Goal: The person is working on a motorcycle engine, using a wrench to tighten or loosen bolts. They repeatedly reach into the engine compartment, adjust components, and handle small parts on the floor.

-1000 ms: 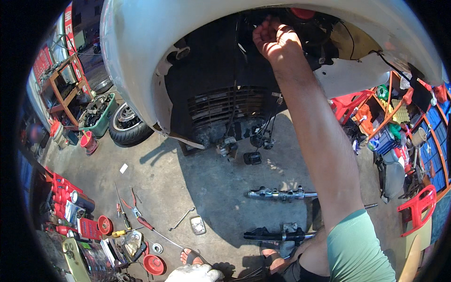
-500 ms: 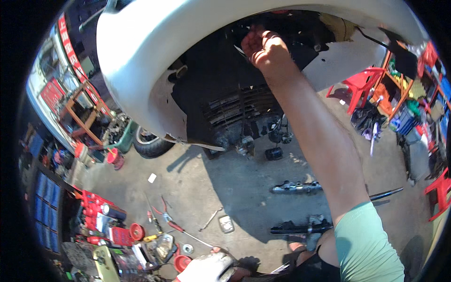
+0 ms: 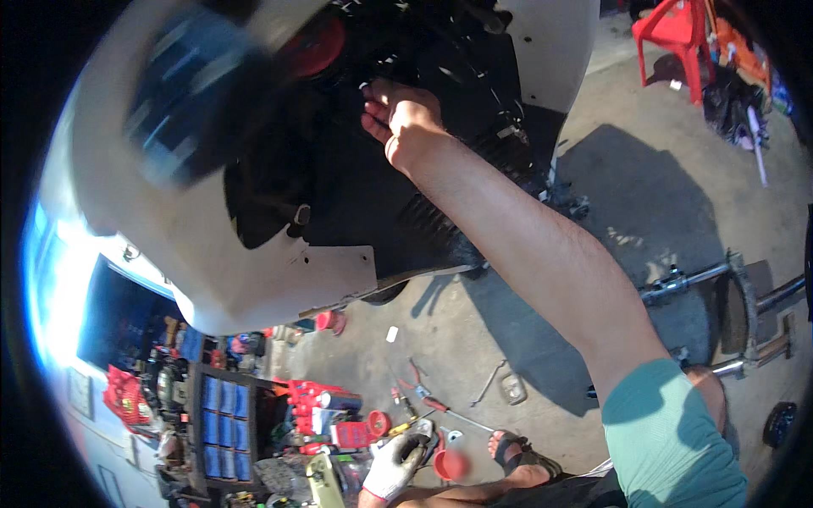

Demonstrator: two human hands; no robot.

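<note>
Reaching up into the dark hollow of a white vehicle body panel (image 3: 279, 284), my bare right hand (image 3: 400, 114) has its fingers curled and pinched together. A small bright spot shows by its fingertips; what they hold, if anything, cannot be made out. A round red part (image 3: 315, 46) lies in the hollow, to the left of this hand. Low in the view, my left hand (image 3: 392, 470) wears a white glove with grey, soiled fingers. Those fingers curl inward, and anything inside them is hidden. Beside the glove are a red bowl (image 3: 447, 466) and a pale green container (image 3: 323, 483).
On the floor lie a screwdriver (image 3: 435, 404), red-handled pliers (image 3: 416, 374), a metal rod-like tool (image 3: 489, 383) and a small tray (image 3: 512, 389). Metal tubes (image 3: 703, 275) lie at right. A red chair (image 3: 673, 30) stands far right. Blue drawers (image 3: 224, 427) are at lower left.
The view has turned, so the white panel sits further left and lower. My gloved left hand has shifted left past the red bowl. My right hand remains inside the hollow, fingers more curled.
</note>
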